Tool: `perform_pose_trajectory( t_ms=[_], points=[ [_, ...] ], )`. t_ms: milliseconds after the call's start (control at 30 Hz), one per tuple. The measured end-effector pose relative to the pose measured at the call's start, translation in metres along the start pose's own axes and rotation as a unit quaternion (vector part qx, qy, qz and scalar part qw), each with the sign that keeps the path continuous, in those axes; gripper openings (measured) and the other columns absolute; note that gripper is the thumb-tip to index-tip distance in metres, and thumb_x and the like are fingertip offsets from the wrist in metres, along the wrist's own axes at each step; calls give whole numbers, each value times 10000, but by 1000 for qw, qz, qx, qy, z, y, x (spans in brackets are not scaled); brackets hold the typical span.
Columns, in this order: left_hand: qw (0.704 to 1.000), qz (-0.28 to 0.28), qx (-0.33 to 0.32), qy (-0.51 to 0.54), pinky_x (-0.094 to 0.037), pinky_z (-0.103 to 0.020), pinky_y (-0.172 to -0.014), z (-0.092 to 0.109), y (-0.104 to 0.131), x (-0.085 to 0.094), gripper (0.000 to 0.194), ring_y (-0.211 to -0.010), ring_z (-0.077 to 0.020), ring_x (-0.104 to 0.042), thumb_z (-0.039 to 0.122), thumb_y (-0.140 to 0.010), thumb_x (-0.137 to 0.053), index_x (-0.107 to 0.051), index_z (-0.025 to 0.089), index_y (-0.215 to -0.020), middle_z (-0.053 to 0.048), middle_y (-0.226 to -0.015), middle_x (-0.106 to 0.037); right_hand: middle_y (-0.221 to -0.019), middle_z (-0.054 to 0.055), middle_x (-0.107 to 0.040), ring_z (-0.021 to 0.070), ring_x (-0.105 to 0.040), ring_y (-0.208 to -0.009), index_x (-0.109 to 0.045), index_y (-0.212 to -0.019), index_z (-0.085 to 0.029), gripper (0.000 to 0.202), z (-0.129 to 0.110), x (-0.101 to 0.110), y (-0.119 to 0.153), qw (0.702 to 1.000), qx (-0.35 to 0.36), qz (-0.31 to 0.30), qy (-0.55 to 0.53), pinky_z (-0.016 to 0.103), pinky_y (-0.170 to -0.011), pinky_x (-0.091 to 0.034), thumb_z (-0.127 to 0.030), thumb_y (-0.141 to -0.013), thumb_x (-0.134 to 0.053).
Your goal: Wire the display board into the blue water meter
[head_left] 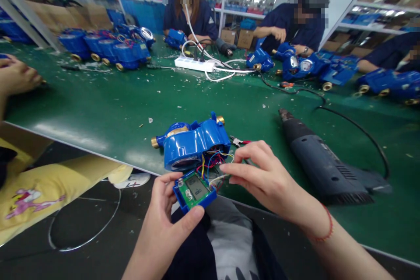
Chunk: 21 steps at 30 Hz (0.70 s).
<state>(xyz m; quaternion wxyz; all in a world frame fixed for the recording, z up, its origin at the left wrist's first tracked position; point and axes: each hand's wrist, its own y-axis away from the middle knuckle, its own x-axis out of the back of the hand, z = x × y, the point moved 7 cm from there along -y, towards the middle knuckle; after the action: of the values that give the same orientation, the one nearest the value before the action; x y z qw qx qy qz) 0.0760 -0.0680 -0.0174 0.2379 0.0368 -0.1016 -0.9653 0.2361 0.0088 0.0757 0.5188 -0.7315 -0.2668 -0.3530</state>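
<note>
My left hand [175, 210] grips a small blue housing with a green circuit board and grey display [196, 189], held just off the table's front edge. Thin coloured wires [210, 164] run from it into the opening of a blue water meter [197, 140] with brass threaded ends, lying on the table right behind. My right hand [254, 170] is at the wires, thumb and fingertips pinched together on the thin wires beside the board. Exactly which wires sit between the fingertips is hard to make out. Behind that hand lie pliers [241, 141] with red handles, partly covered.
A dark heat gun [321, 162] lies at the right, its black cable [361, 122] trailing back. A white power strip [194, 64] stands mid-table. Several blue meters [108, 48] line the back left, more the back right. Co-workers sit across; another person's hand [19, 76] rests at the left.
</note>
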Motion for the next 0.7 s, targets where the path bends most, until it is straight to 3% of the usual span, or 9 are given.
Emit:
perform_pose_trajectory(
  t_ms=[67, 200, 367, 500, 633, 700],
  points=[
    [1000, -6, -1, 5, -452, -341, -827, -2, 0, 1, 570, -922, -227, -658, 364, -647, -771, -456, 234, -1104, -35, -1001, -684, -944, 73, -570, 164, -474, -861, -672, -988, -152, 116, 8, -12, -5, 1000, 4, 3, -20, 315, -767, -438, -102, -906, -607],
    [1000, -14, 8, 16, -457, -352, -847, -8, -1, 0, 600, -940, -240, -662, 381, -642, -796, -456, 234, -1114, -47, -1029, -687, -881, 45, -569, 140, -501, -823, -683, -868, -152, 101, 21, -12, -2, 993, -18, 10, -117, 305, -762, -422, -105, -911, -604],
    [1000, -9, 12, 24, -483, -350, -836, -10, -2, -2, 617, -956, -256, -662, 382, -613, -816, -464, 235, -1098, -51, -1018, -688, -828, 12, -610, 128, -574, -779, -726, -866, -201, 88, 31, -17, 4, 962, -148, 62, -219, 280, -709, -449, -124, -855, -686],
    [1000, -1, 8, 0, -471, -342, -850, -10, -3, -3, 594, -974, -248, -644, 347, -612, -813, -473, 237, -1087, -43, -1017, -674, -781, 11, -614, 138, -568, -767, -732, -773, -215, 76, 45, -28, 15, 902, -269, 140, -308, 271, -689, -452, -156, -818, -714],
    [1000, 14, 17, 13, -479, -325, -814, -11, -4, 0, 535, -922, -226, -656, 321, -632, -780, -478, 235, -1065, -29, -994, -671, -754, 9, -569, 133, -519, -701, -681, -729, -206, 96, 69, -22, 35, 809, -349, 281, -381, 271, -641, -417, -246, -811, -711],
    [999, 12, 30, 30, -492, -314, -773, -11, -3, 0, 521, -881, -218, -664, 328, -633, -770, -486, 231, -1059, -26, -968, -679, -707, 11, -544, 130, -485, -645, -647, -688, -193, 205, 75, -14, 46, 799, -362, 305, -370, 272, -589, -379, -304, -860, -658]
  ],
)
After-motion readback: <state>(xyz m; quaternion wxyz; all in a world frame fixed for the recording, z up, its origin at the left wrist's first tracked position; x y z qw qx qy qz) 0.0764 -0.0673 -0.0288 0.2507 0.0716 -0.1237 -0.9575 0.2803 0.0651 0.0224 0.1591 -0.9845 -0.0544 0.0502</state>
